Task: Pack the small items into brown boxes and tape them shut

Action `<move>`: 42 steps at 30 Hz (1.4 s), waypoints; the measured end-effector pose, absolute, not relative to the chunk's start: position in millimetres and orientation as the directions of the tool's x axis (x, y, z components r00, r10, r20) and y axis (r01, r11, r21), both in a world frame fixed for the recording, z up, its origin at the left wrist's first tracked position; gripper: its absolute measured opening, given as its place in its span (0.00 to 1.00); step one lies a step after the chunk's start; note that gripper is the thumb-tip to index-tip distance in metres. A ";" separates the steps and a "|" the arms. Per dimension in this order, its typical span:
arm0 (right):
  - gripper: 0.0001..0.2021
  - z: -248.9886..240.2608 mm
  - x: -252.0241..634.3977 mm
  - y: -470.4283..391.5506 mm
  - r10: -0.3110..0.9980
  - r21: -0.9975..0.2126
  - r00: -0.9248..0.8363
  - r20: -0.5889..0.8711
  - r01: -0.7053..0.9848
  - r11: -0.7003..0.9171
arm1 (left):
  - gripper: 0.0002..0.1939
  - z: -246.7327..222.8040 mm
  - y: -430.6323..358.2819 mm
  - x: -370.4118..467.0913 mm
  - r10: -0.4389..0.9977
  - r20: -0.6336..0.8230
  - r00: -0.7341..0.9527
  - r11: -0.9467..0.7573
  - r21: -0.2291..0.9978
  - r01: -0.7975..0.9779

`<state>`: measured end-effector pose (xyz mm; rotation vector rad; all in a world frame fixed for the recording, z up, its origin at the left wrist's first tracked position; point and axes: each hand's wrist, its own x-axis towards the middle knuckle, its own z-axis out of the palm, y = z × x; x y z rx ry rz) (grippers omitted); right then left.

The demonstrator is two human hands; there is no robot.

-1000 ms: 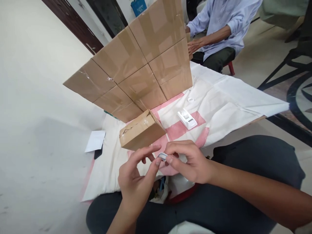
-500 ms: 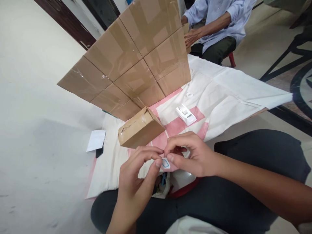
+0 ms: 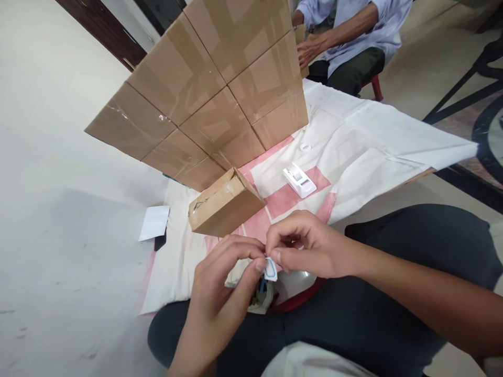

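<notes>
A small white label with a blue border (image 3: 271, 270) hangs between my two hands, above my lap and near the table's front edge. My left hand (image 3: 226, 280) is closed in a pinch, thumb and forefinger at the label's upper left. Opposite it, the fingertips of my right hand (image 3: 308, 246) are pinched at the label's upper right corner. Fingers cover the label's top edge. Beyond my hands, a closed brown cardboard box (image 3: 231, 212) lies on the table. To its right stands a white tape dispenser (image 3: 301, 180).
A tall taped cardboard panel (image 3: 220, 104) stands across the table. On the cloth (image 3: 365, 125) lies a white ring (image 3: 305, 147). White paper (image 3: 155, 222) lies at the left edge by the wall. Behind the panel, a co-worker's hand (image 3: 310, 51) holds cardboard. Below my hands is a red-rimmed container (image 3: 301, 301).
The label has turned and now hangs lower and slightly further right, with more of it showing. Both hands keep their pinch. The view has shifted slightly.
</notes>
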<state>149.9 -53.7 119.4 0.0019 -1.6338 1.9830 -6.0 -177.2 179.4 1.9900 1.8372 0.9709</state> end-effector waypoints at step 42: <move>0.12 112.7 146.2 -53.7 0.328 -0.873 -0.903 0.277 -0.379 -0.307 | 0.09 158.1 -169.5 -14.6 0.648 0.632 0.424 -0.460 -0.119 0.880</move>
